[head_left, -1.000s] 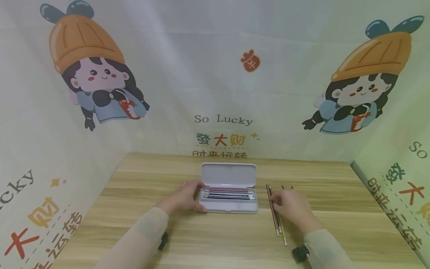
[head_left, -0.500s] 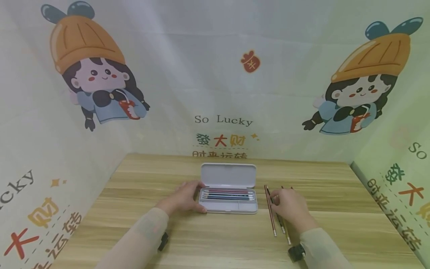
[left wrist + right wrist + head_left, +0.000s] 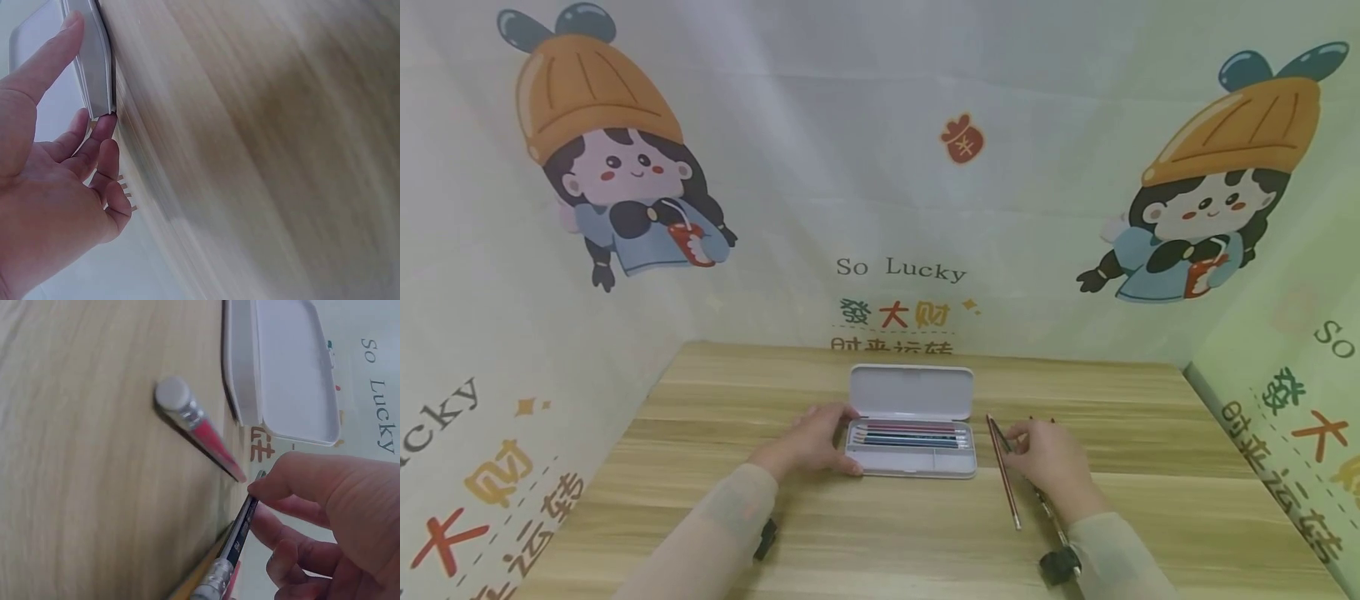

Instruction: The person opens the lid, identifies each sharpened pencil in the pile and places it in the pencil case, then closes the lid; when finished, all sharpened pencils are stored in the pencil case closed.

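Note:
A white pencil case (image 3: 891, 460) lies with its lid raised, several pencils (image 3: 910, 435) lined up in its rear compartment. My left hand (image 3: 811, 437) grips the case's left end, thumb at the front corner and fingers behind, as the left wrist view also shows. Thumb and index finger of my right hand (image 3: 1051, 458) pinch a dark pencil (image 3: 239, 532), its eraser end pointing back toward the wrist. Just left of that hand, a red pencil (image 3: 1004, 475) lies on the table. A yellow pencil (image 3: 199, 572) lies below the held one, partly hidden.
The wooden table (image 3: 917, 533) meets a printed cloth backdrop (image 3: 775, 208) at the back and sides. Dark red pencil tips (image 3: 1032, 419) show just beyond the right hand. The case's lid (image 3: 910, 392) stands up behind its tray.
The dark pencil has swung away from the red one, its eraser end now under the right wrist. The red pencil has shifted slightly left and lies apart. The left hand stays put.

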`<act>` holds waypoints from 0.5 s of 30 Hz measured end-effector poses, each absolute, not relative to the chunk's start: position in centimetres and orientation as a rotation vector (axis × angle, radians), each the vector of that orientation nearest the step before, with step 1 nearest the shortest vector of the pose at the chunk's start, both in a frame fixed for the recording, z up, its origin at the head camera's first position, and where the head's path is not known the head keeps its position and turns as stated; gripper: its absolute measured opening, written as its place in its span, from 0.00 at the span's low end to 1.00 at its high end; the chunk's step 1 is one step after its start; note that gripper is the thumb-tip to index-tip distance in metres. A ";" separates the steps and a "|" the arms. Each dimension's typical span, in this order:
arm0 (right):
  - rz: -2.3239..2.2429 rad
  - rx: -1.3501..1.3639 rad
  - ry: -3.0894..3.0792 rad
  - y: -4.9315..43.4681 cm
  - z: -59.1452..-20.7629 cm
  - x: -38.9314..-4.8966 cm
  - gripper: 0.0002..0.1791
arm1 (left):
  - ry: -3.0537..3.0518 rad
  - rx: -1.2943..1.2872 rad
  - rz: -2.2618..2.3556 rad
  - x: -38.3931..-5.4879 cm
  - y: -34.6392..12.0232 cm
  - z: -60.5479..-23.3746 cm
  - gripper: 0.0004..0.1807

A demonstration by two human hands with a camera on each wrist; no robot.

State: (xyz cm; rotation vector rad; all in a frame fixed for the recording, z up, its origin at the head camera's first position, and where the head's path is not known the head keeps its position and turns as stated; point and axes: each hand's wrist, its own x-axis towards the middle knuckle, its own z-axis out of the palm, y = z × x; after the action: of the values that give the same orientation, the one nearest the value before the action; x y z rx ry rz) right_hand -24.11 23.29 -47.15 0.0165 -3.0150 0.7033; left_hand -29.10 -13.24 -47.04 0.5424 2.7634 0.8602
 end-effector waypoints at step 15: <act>0.619 0.250 -2.913 22.1 -46.1 -24.1 0.11 | 2.765 0.545 0.841 -29.1 -13.2 -47.1 0.46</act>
State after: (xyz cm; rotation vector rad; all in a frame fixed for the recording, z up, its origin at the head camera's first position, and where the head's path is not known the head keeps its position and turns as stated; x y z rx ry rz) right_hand -24.10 22.09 -46.10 0.2495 -2.9129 0.6190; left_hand -29.13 -13.18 -47.10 0.5454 2.7651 0.8405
